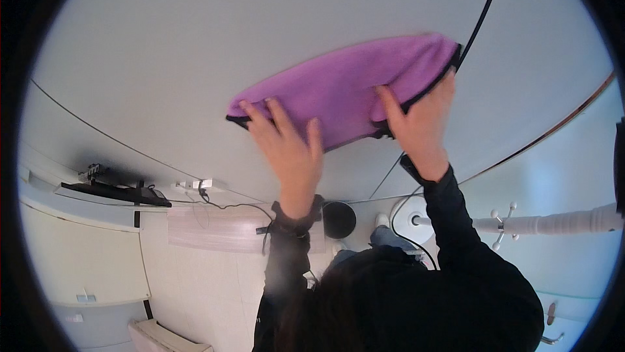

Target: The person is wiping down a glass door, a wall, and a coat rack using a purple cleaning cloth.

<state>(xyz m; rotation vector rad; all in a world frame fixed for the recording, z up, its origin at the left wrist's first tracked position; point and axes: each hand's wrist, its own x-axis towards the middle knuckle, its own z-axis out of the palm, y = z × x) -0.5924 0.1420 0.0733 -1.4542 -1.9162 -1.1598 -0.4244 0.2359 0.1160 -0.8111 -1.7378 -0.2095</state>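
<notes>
A purple cloth [337,83] with black edging lies spread against a white wall [195,34]. It is folded over near its right end. My left hand [288,151] presses on its lower left part, with the fingers spread across the fabric. At the right end, my right hand [425,122] holds the black-edged side, thumb over the front of the cloth; the other fingers are partly hidden. A black cable [483,20] runs down the wall and passes behind the cloth's right corner.
White sockets with plugged-in cords [207,185] sit low at left, beside a thin black panel [114,193]. A white coat stand [532,222] rises at right from its round base [410,217]. A black round object [340,220] stands near my feet.
</notes>
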